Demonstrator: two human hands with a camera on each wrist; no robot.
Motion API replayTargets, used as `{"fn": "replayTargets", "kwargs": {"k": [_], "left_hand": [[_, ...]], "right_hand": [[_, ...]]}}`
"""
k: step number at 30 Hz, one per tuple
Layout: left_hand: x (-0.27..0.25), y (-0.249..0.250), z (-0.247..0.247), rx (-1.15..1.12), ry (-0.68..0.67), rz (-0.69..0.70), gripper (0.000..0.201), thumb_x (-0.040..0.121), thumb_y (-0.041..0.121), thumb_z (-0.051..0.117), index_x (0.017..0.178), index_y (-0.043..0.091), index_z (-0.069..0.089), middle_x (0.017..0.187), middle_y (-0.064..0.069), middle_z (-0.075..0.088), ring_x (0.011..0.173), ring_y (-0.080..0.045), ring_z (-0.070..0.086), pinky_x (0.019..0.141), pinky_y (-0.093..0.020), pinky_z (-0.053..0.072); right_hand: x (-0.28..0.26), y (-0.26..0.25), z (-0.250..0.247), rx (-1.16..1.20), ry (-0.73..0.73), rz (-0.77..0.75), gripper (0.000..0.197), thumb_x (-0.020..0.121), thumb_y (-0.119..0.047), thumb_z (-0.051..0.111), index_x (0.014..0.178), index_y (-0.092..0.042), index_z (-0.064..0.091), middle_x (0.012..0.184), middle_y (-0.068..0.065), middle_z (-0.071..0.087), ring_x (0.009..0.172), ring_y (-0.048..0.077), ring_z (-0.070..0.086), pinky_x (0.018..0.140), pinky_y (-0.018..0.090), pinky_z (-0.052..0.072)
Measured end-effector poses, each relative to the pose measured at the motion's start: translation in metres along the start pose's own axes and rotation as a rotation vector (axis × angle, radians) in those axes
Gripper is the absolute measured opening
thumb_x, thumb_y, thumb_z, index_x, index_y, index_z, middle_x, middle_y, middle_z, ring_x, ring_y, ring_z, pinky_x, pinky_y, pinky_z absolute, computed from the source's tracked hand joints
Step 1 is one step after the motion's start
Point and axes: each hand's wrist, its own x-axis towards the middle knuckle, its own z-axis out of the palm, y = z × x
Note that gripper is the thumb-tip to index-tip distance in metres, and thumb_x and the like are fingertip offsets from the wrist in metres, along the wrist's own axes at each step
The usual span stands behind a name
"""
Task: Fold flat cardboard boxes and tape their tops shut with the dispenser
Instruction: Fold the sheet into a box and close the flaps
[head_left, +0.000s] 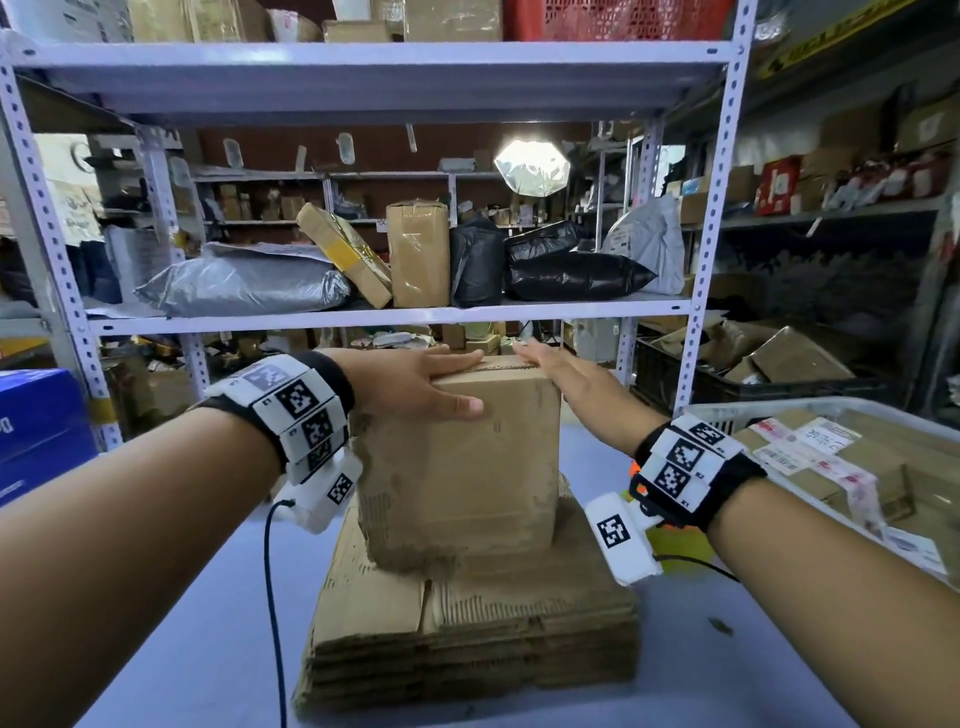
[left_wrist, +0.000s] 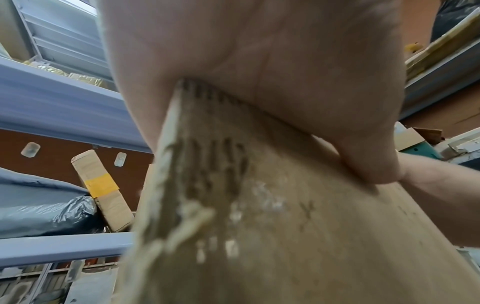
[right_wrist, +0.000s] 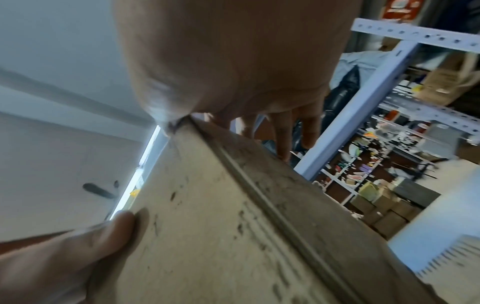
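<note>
An assembled brown cardboard box (head_left: 467, 467) stands upright on a stack of flat cardboard boxes (head_left: 467, 639) on the pale table. My left hand (head_left: 410, 382) lies over the box's top left corner, fingers straight across the top flaps and thumb flat against the front face. My right hand (head_left: 561, 371) presses the top right edge with straight fingers. The left wrist view shows my palm (left_wrist: 259, 61) on the worn box corner (left_wrist: 285, 236). The right wrist view shows the box's edge (right_wrist: 233, 226) under my palm (right_wrist: 233, 61). An orange and black object (head_left: 635, 475) is mostly hidden behind my right wrist.
A grey metal shelf rack (head_left: 363, 314) full of parcels stands directly behind the box. A white crate (head_left: 810, 408) of labelled parcels sits at the right, a blue box (head_left: 36, 426) at the left. A black cable (head_left: 272, 597) hangs from my left wrist.
</note>
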Motion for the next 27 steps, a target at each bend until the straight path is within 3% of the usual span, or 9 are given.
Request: {"fn": "replayTargets", "kwargs": {"k": [2,6,8,11,16,19,22,23,27], "left_hand": [[0.0,-0.001,0.001,-0.013,0.013,0.012,0.095,0.066,0.094,0.044,0.15,0.064,0.011,0.167,0.017,0.011,0.151,-0.021,0.022,0.122,-0.045,0.02],[-0.002,-0.002,0.002,-0.035,0.04,0.028,0.096,0.065,0.092,0.046,0.15,0.062,0.014,0.165,0.017,0.017,0.149,-0.019,0.026,0.119,-0.04,0.023],[-0.001,-0.002,0.003,-0.037,0.044,0.036,0.098,0.063,0.094,0.046,0.15,0.063,0.014,0.165,0.016,0.018,0.149,-0.019,0.027,0.121,-0.042,0.024],[0.001,-0.004,0.004,-0.04,0.051,0.036,0.099,0.061,0.095,0.047,0.149,0.063,0.015,0.165,0.014,0.018,0.148,-0.021,0.028,0.121,-0.046,0.025],[0.004,-0.005,0.004,-0.062,0.064,0.061,0.098,0.063,0.093,0.049,0.15,0.062,0.017,0.164,0.014,0.022,0.145,-0.019,0.032,0.119,-0.043,0.028],[0.004,-0.006,0.004,-0.068,0.067,0.075,0.098,0.064,0.093,0.049,0.15,0.062,0.016,0.164,0.015,0.022,0.146,-0.019,0.032,0.119,-0.041,0.028],[0.002,-0.004,0.003,-0.069,0.062,0.066,0.098,0.062,0.094,0.048,0.15,0.062,0.017,0.164,0.015,0.023,0.146,-0.019,0.032,0.12,-0.042,0.026],[0.002,-0.003,0.003,-0.066,0.058,0.061,0.098,0.062,0.094,0.049,0.149,0.063,0.017,0.164,0.015,0.023,0.146,-0.019,0.033,0.12,-0.042,0.027],[-0.003,0.002,0.003,-0.026,0.066,0.038,0.091,0.072,0.09,0.049,0.15,0.061,0.014,0.165,0.015,0.02,0.148,-0.019,0.029,0.119,-0.042,0.025]], "right_hand": [[-0.01,0.022,-0.008,0.125,0.095,0.113,0.052,0.1,-0.063,0.025,0.14,-0.043,0.052,0.147,-0.016,0.045,0.132,0.008,0.044,0.111,0.033,0.029],[-0.041,0.091,-0.037,-0.154,0.115,0.602,0.038,0.099,-0.018,0.055,0.132,-0.002,0.059,0.141,0.018,0.054,0.127,0.031,0.053,0.1,0.037,0.042],[-0.061,0.115,-0.046,-0.321,0.011,0.833,0.021,0.093,-0.015,0.057,0.106,0.001,0.063,0.122,0.025,0.06,0.102,0.034,0.06,0.074,0.033,0.043],[-0.079,0.13,-0.045,-0.171,-0.019,1.029,0.041,0.082,-0.029,0.07,0.115,-0.007,0.056,0.1,0.021,0.063,0.061,0.023,0.05,0.053,0.025,0.033],[-0.079,0.141,-0.026,-0.01,0.056,0.917,0.105,0.056,-0.062,0.088,0.136,-0.006,0.049,0.109,0.017,0.065,0.075,0.024,0.065,0.056,0.028,0.049],[-0.071,0.137,-0.025,-0.158,-0.091,0.836,0.067,0.089,-0.072,0.049,0.14,-0.029,0.042,0.07,0.011,0.051,0.05,0.02,0.048,0.049,0.029,0.046],[-0.049,0.121,-0.025,0.163,-0.023,0.774,0.051,0.099,-0.054,0.046,0.134,-0.018,0.056,0.097,0.006,0.067,0.089,0.023,0.068,0.092,0.043,0.056],[-0.039,0.11,-0.028,0.289,0.054,0.767,0.043,0.101,-0.039,0.05,0.13,-0.009,0.059,0.103,0.011,0.068,0.095,0.029,0.069,0.093,0.048,0.055],[0.003,0.048,-0.057,0.529,0.329,0.65,0.027,0.088,0.002,0.051,0.114,-0.001,0.059,0.086,0.021,0.066,0.07,0.036,0.067,0.051,0.043,0.06]]}}
